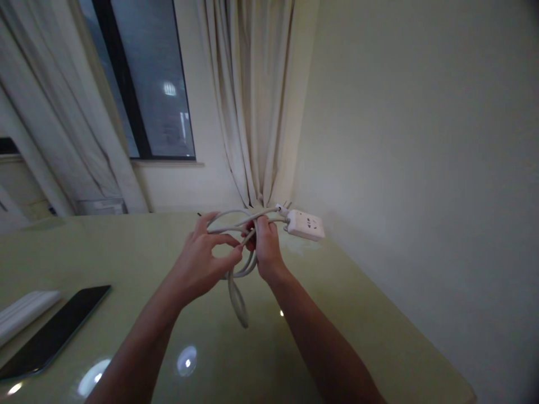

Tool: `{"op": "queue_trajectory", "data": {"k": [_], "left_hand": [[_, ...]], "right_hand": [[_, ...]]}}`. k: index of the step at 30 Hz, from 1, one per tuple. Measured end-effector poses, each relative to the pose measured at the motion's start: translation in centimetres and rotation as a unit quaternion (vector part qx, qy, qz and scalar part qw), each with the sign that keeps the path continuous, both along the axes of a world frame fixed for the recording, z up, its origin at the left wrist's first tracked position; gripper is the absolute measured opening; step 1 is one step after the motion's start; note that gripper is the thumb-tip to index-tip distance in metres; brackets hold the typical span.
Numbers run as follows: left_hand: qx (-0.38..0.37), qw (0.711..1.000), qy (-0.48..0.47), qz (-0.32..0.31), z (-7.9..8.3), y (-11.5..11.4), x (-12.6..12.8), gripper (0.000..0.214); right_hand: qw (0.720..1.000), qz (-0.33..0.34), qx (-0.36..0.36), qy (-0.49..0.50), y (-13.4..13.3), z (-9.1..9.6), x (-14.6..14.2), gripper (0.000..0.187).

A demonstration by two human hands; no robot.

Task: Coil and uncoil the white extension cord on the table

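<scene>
A pale grey power cord (pixel 229 229) is looped between my two hands above the table. It leads to a white power strip (pixel 306 224) with socket holes, which sits just right of my right hand. The cord's plug (pixel 283 210) with metal prongs shows beside the strip. My left hand (pixel 210 252) pinches a strand between thumb and fingers, with loops over its other fingers. My right hand (pixel 266 244) closes around the gathered strands at the middle. Below the hands hangs a loop of cord (pixel 238 303).
A glossy green table (pixel 236 359) reflects ceiling lights. On its left lie a black phone-like slab (pixel 54 331) and a white long object (pixel 27 311). A wall (pixel 400 168) borders the right side. Curtains (pixel 256 101) and a window (pixel 155 84) stand behind.
</scene>
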State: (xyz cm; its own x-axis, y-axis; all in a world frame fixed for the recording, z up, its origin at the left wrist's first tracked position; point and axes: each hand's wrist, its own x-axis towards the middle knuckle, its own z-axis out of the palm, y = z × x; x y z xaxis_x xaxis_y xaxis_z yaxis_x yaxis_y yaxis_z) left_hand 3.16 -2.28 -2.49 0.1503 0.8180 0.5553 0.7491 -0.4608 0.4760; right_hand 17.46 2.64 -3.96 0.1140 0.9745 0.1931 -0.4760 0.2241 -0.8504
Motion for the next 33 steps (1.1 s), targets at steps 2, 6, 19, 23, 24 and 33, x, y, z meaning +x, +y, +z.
{"op": "queue_trajectory", "data": {"k": [2, 6, 19, 23, 24, 33], "left_hand": [[0.007, 1.0, -0.018, 0.023, -0.1, 0.3, 0.2, 0.023], [-0.01, 0.993, -0.117, 0.005, 0.0, 0.7, 0.6, 0.029], [-0.02, 0.905, -0.424, -0.009, 0.6, 2.0, -2.1, 0.011], [0.0, 0.906, -0.422, 0.031, 0.4, 2.1, -3.1, 0.015], [0.01, 0.905, -0.424, 0.036, 0.3, 2.2, -3.4, 0.014], [0.083, 0.925, -0.365, 0.068, 0.0, 2.4, -5.4, 0.019]], "right_hand": [[1.0, -0.003, 0.017, 0.001, 0.5, -0.2, 0.2, 0.033], [1.0, -0.001, 0.025, 0.019, 1.1, -0.4, 0.8, 0.03], [0.974, 0.215, 0.038, -0.058, 1.5, -2.6, 0.1, 0.067], [0.966, 0.252, 0.043, -0.025, 2.0, -4.2, 0.0, 0.056], [0.967, 0.252, 0.034, 0.009, 2.1, -4.4, -0.1, 0.053], [0.98, 0.029, -0.017, 0.198, 2.7, -2.1, 0.6, 0.041]]}}
